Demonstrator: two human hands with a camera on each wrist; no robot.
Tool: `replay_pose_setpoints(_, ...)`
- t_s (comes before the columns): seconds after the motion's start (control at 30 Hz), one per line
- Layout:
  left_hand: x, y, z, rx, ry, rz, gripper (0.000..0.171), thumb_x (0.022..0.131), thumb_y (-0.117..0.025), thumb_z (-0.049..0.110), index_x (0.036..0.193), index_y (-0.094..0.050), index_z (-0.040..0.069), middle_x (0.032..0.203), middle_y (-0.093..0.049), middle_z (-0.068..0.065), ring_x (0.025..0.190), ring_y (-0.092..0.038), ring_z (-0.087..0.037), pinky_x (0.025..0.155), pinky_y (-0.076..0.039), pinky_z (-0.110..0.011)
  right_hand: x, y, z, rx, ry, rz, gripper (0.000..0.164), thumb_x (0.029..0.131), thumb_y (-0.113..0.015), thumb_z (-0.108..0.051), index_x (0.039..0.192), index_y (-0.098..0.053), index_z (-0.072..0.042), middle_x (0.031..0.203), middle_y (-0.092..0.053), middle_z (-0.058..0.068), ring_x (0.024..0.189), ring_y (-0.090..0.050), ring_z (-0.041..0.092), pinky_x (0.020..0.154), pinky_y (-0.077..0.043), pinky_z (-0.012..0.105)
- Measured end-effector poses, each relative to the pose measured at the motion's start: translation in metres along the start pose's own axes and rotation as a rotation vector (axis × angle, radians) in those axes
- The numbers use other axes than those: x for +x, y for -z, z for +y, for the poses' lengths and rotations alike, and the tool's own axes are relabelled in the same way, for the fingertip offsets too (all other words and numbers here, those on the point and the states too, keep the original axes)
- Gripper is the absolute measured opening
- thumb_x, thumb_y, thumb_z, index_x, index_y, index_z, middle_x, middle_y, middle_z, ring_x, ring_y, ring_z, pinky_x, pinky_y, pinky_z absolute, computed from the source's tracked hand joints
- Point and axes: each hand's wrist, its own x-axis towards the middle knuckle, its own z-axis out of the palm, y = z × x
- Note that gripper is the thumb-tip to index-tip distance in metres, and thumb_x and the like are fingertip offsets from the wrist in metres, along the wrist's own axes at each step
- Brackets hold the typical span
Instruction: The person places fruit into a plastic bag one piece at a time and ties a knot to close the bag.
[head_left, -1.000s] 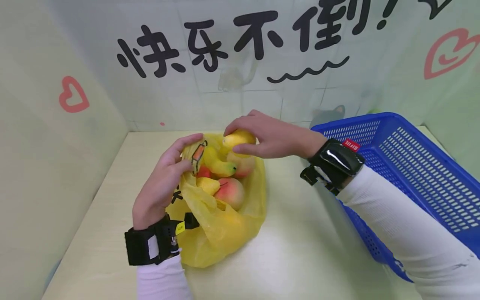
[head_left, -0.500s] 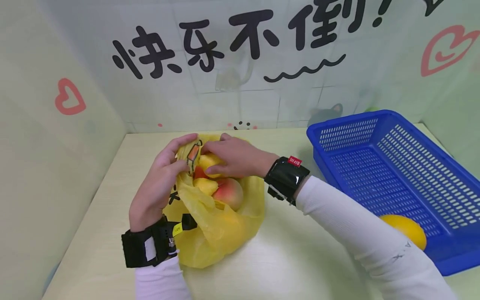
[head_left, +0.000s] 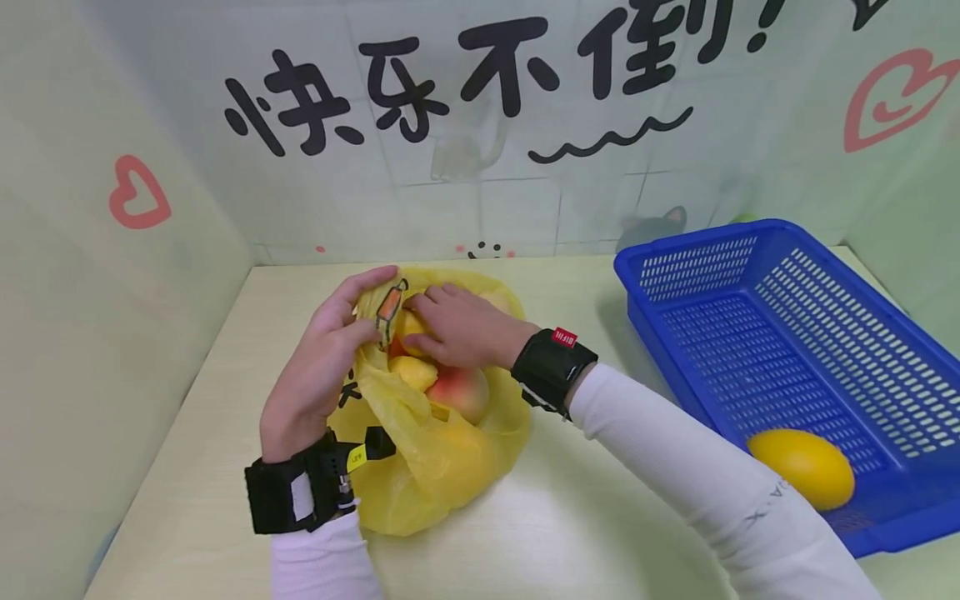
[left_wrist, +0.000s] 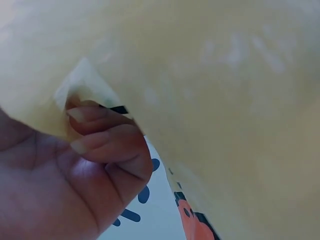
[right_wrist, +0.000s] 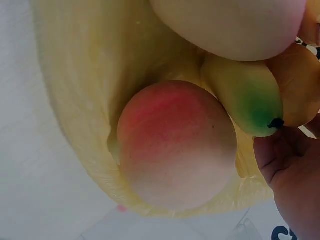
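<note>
My left hand [head_left: 318, 358] pinches the rim of a yellow plastic bag [head_left: 442, 467]; the left wrist view shows its curled fingers [left_wrist: 115, 142] against the film. Inside the bag's mouth, my right hand [head_left: 468, 325] has its fingers and thumb around a yellow lemon-like fruit [head_left: 412, 329], partly hidden under the hand. In the right wrist view this orange-yellow fruit [right_wrist: 302, 87] sits by the thumb, beside a banana [right_wrist: 245, 95] with a green tip. A pink-and-cream peach [head_left: 461, 392] and a smaller yellow fruit [head_left: 412, 372] lie in front of the hand.
A blue perforated basket [head_left: 690, 367] stands on the right of the pale table [head_left: 195, 467], with a large yellow fruit [head_left: 806, 468] in it. A printed curtain [head_left: 450, 208] closes off the back and sides.
My right hand has carried the yellow fruit left and down into the bag, over the banana. The basket's yellow fruit has come into view. My left hand keeps its hold on the rim.
</note>
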Motion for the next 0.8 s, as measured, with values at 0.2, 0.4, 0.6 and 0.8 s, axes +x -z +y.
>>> replay_pose_setpoints(0.2, 0.001, -0.001, -0.001, 0.004, 0.009, -0.001, 0.062, 0.093, -0.032, -0.001, 0.152, -0.033, 0.018, 0.152, -0.032, -0.006, 0.126, -0.044, -0.033, 0.091, -0.053, -0.022, -0.002, -0.010, 0.002, -0.050, 0.025, -0.017, 0.055, 0.104, -0.039, -0.044, 0.143, -0.046, -0.006, 0.133, -0.057, 0.009, 0.122, -0.050, 0.025, 0.113, -0.036, 0.036)
replay_pose_setpoints(0.4, 0.002, -0.001, -0.001, 0.015, 0.005, 0.001, 0.062, 0.093, -0.032, -0.001, 0.152, -0.033, 0.018, 0.152, -0.031, -0.006, 0.127, -0.043, -0.028, 0.090, -0.054, -0.021, -0.002, -0.014, 0.001, -0.090, 0.030, -0.053, 0.057, 0.104, -0.036, -0.047, 0.143, -0.045, -0.008, 0.133, -0.058, 0.008, 0.120, -0.050, 0.025, 0.111, -0.036, 0.035)
replay_pose_setpoints(0.6, 0.003, -0.001, -0.002, 0.018, 0.007, -0.003, 0.062, 0.093, -0.032, -0.001, 0.152, -0.033, 0.018, 0.152, -0.032, -0.007, 0.129, -0.043, -0.032, 0.090, -0.054, -0.023, -0.002, -0.015, -0.001, -0.086, -0.004, -0.086, 0.060, 0.103, -0.034, -0.050, 0.147, -0.041, -0.009, 0.135, -0.057, 0.007, 0.121, -0.049, 0.024, 0.110, -0.036, 0.034)
replay_pose_setpoints(0.8, 0.003, -0.001, -0.003, 0.016, 0.000, -0.006, 0.063, 0.092, -0.033, -0.001, 0.152, -0.032, 0.017, 0.152, -0.031, -0.008, 0.127, -0.043, -0.035, 0.089, -0.055, -0.023, -0.003, -0.009, 0.000, -0.074, -0.007, -0.123, 0.065, 0.104, -0.028, -0.050, 0.153, -0.031, -0.007, 0.148, -0.049, 0.010, 0.133, -0.045, 0.025, 0.118, -0.030, 0.037)
